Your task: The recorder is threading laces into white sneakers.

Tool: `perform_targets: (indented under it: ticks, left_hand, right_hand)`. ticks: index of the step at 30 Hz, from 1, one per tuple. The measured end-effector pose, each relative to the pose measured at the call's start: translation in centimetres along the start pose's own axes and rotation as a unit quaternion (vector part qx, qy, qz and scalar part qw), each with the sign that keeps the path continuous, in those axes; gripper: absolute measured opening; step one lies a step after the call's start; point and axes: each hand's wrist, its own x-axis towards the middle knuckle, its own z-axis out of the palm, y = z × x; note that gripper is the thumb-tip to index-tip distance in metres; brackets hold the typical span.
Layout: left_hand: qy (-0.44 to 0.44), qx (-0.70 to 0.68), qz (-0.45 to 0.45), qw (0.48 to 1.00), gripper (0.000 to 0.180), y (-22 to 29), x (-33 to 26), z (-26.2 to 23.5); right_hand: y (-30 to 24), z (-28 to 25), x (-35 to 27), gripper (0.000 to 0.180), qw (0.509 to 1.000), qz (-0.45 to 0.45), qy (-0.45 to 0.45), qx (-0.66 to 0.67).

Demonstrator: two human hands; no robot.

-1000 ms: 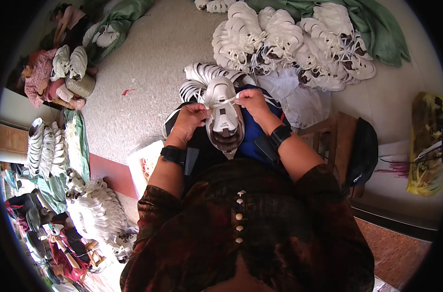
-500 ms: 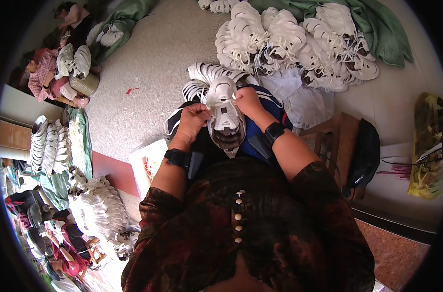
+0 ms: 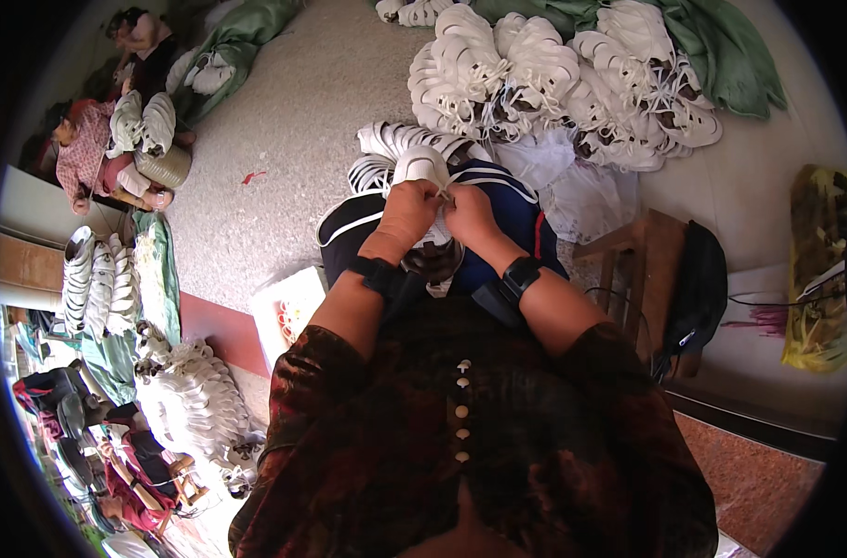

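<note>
A white shoe upper lies across my lap with its rounded toe pointing away from me. My left hand and my right hand meet over its lacing area. Fingertips of both are pinched together on a white shoelace, of which only a little shows between them. The hands cover most of the upper's middle; the brownish opening shows below them. Just beyond it, a row of nested white uppers rests against my knees.
A large heap of white uppers lies on the floor ahead, beside a green sack. At right stands a wooden stool with a black bag. A white box sits at left. Another person works far left among stacked uppers.
Both hands have come together from the sides of the upper to its middle. The shoelace, held apart before, is now pinched between the two hands.
</note>
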Motion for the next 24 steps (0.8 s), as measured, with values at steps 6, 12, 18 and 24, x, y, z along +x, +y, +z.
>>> perform_targets:
  ticks: [6, 12, 18, 24]
  left_hand:
    - [-0.001, 0.112, 0.013, 0.994, 0.012, 1.0, -0.2, 1.1]
    - [0.007, 0.266, 0.040, 0.963, 0.008, 1.9, -1.2, -1.5]
    - [0.013, 0.043, -0.017, 0.999, 0.012, -0.7, -2.7, -5.7]
    - [0.014, 0.117, 0.055, 0.992, 0.012, 1.0, -1.5, -2.1]
  right_hand:
    - [1.4, 0.6, -0.1, 0.016, 0.998, 0.000, 0.022, 0.065]
    - [0.4, 0.5, -0.7, 0.005, 0.993, 0.022, 0.046, 0.104]
    - [0.2, 0.0, 0.0, 0.007, 0.999, -0.011, 0.035, -0.031]
    - [0.7, 0.0, 0.2, 0.006, 0.999, -0.020, 0.022, 0.038]
